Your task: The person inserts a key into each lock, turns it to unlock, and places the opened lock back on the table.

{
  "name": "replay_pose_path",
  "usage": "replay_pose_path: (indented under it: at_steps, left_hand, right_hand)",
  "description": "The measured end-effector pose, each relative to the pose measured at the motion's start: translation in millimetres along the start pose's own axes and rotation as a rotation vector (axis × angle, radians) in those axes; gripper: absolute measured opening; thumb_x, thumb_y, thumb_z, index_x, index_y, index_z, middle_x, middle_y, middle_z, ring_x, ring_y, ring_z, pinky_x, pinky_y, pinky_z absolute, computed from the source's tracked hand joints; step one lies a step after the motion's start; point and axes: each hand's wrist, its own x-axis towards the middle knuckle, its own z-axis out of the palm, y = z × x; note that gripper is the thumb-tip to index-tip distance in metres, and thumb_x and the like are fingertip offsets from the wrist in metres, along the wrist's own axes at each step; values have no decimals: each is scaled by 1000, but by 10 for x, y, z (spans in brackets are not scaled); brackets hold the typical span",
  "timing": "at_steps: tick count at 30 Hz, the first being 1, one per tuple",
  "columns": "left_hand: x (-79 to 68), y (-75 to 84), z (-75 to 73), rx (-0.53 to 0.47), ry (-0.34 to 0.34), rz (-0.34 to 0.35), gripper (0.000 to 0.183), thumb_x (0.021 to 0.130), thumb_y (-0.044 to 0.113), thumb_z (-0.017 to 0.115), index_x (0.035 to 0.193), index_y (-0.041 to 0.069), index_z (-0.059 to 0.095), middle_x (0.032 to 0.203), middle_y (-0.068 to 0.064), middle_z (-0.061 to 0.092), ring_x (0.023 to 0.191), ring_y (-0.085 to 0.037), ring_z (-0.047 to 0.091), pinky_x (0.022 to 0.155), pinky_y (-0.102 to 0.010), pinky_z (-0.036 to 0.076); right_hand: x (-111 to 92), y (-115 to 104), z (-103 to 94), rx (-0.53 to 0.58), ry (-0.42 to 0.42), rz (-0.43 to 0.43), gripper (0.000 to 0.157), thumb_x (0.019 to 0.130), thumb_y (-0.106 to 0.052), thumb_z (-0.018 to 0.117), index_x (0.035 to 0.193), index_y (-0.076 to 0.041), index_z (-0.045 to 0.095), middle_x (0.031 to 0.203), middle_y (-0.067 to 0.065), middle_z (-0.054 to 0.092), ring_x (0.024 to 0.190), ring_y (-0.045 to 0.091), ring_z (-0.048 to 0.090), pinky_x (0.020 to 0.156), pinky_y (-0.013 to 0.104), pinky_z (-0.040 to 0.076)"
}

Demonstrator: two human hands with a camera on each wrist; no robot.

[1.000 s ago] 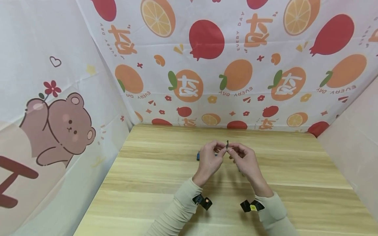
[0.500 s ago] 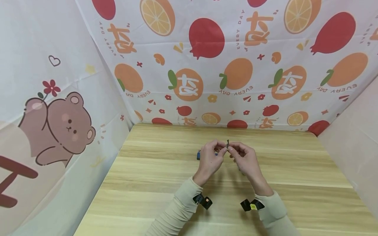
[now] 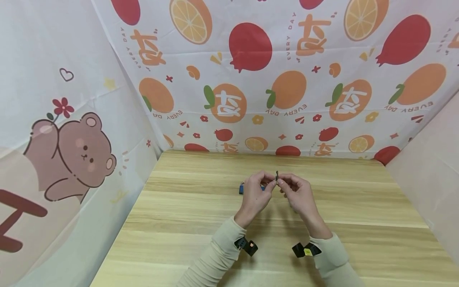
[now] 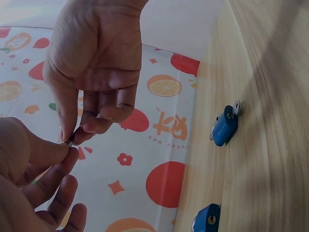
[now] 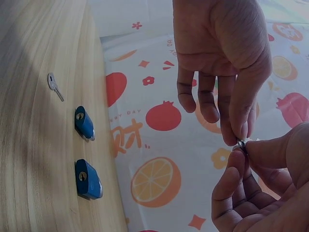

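Jointly, the left hand (image 3: 255,194) and right hand (image 3: 299,196), both nearly closed, pinch a small dark metallic object (image 3: 277,175) between them, raised above the wooden table (image 3: 179,215). Two blue padlocks (image 5: 90,185) and a key (image 5: 53,87) lie below. Versus the preceding head frame, both hands remain practically unmoved.

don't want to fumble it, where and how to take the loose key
Probably by the broad head of the key, pinched across its edges from above, on the side away from the nearest blue padlock: it seems flat on the table, blade pointing roughly toward that padlock.
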Motion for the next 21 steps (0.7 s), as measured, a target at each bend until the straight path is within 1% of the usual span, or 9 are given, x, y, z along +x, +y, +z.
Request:
replay_pose_path:
  at_steps: [3,5,9,12,15,18,21]
  left_hand:
    - [-4,-3,-3,-9,3,13,4,93,8,72,95,7,75,88,-7,77,80,-18,71,72,-26,57]
    - [-9,-2,-6,-5,5,16,4,93,9,72,95,7,75,87,-7,77,79,-17,70,72,-23,55]
    - [-18,-8,-5,-5,7,10,5,92,10,73,95,7,75,86,-7,77,78,-15,70,72,-20,54]
    - [-24,-10,-4,-8,8,2,5,92,10,73,95,7,75,86,-7,77,78,-15,70,72,-20,54]
    - [-27,-10,-5,-11,11,0,5,92,11,73,95,7,75,85,-6,77,77,-15,70,72,-20,54]
    - [-26,-11,-9,-10,10,-7,5,92,11,73,95,7,74,85,-6,77,76,-14,70,71,-20,54]
    - [-24,-15,-15,-9,12,-15,4,92,11,74,94,8,73,84,-6,76,76,-14,69,71,-20,54]
  right_hand:
    - [-3,-2,-1,2,0,2,24,101,-21,64,114,-3,72,96,13,67,78,19,65,66,28,56]
    - [-8,-9,-1,0,1,7,23,101,-21,64,114,-3,72,97,16,67,77,17,64,67,28,56]
    - [-19,-10,0,-2,2,17,23,101,-20,64,113,-3,72,95,11,67,76,11,62,68,29,56]
    - [-27,-12,4,5,1,12,23,101,-20,64,114,-2,72,95,10,67,76,9,62,68,27,55]
    - [-25,-9,8,6,1,8,23,101,-20,64,114,-2,72,96,12,68,76,8,62,67,25,55]
    - [-16,-3,7,5,5,7,23,101,-19,64,113,-2,72,97,15,68,75,9,62,67,27,55]
    - [-7,0,0,4,16,8,22,101,-18,64,113,-2,72,94,11,67,75,12,63,67,28,56]
